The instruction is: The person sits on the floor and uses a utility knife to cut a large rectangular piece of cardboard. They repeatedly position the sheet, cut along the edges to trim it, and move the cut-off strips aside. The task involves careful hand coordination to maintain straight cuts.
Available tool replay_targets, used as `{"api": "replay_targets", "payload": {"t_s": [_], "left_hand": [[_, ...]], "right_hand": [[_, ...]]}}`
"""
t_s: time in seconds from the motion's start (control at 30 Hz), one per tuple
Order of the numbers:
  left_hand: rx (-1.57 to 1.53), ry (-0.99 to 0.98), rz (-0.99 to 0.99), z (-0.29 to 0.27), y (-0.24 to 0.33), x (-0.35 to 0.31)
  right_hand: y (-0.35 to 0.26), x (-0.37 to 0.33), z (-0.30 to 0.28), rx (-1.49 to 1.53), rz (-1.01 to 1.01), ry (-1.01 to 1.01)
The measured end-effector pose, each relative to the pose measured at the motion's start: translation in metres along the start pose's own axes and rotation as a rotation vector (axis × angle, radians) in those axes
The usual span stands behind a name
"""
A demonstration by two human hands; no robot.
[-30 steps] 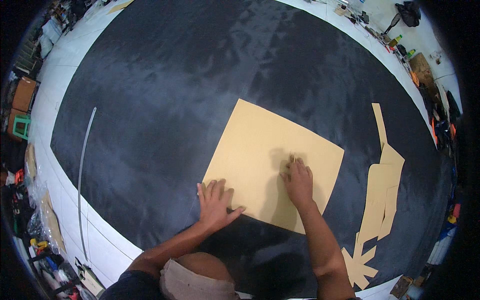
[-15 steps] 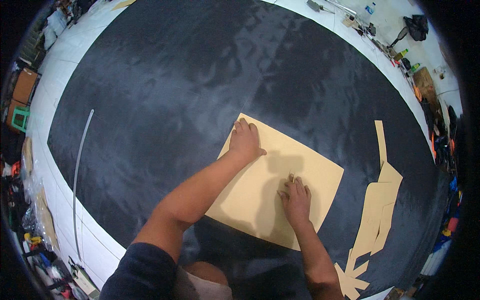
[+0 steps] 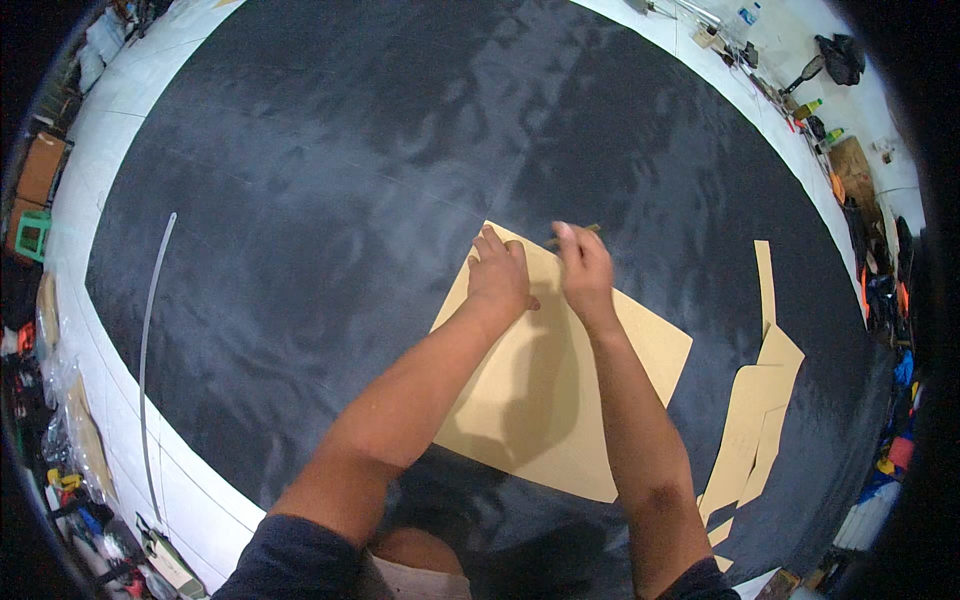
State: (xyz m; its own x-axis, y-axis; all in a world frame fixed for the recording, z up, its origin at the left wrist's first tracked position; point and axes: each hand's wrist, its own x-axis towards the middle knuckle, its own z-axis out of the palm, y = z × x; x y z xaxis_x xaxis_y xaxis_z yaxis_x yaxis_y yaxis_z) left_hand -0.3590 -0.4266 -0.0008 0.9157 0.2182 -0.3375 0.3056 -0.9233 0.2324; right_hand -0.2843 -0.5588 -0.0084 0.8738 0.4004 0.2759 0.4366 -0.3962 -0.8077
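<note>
Right hand [image 3: 586,268] has moved farther up the smooth, squarish card [image 3: 562,410].

Left fingers [image 3: 516,258] on a tan sheet [image 3: 570,450] near its corner, right fingers [image 3: 571,245] around a slim stick [image 3: 595,228]

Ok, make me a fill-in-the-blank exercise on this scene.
1. The right hand holds a thin stick; the left hand lies palm ____ on the tan sheet.
2. The large surface beneath the tan sheet is coloured ____.
3. The long grey strip lies to the ____ of the tan sheet.
4. The cut tan pieces lie on the tan sheet's ____ side.
Missing words: down; black; left; right.
</note>
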Motion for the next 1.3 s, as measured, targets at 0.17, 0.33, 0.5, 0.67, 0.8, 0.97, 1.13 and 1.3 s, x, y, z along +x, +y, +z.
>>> {"api": "replay_targets", "payload": {"t_s": [0.17,0.33,0.5,0.67,0.8,0.97,1.13,1.3], "left_hand": [[-0.098,0.062,-0.035,0.011,-0.005,0.002],[-0.124,0.076,-0.054,0.024,-0.013,0.006],[-0.095,0.057,-0.018,0.021,-0.008,0.003],[0.091,0.094,0.035,0.025,-0.014,0.001],[-0.051,0.018,-0.023,0.012,-0.009,0.001],[-0.057,0.040,0.015,0.002,-0.010,-0.008],[-0.061,0.032,0.001,0.001,-0.006,-0.007],[-0.035,0.020,0.004,0.005,-0.011,-0.005]], "right_hand": [[-0.017,0.029,0.060,0.086,0.222,-0.112],[-0.022,0.034,0.069,0.046,0.256,-0.198],[-0.012,0.035,0.067,0.019,0.239,-0.260],[-0.027,0.036,0.063,-0.047,0.140,-0.283],[-0.017,0.025,0.047,-0.134,0.089,-0.251],[-0.009,0.004,0.014,-0.170,0.100,-0.237],[-0.007,0.008,0.036,-0.183,0.081,-0.237],[-0.011,0.005,0.032,-0.223,0.114,-0.218]]}}
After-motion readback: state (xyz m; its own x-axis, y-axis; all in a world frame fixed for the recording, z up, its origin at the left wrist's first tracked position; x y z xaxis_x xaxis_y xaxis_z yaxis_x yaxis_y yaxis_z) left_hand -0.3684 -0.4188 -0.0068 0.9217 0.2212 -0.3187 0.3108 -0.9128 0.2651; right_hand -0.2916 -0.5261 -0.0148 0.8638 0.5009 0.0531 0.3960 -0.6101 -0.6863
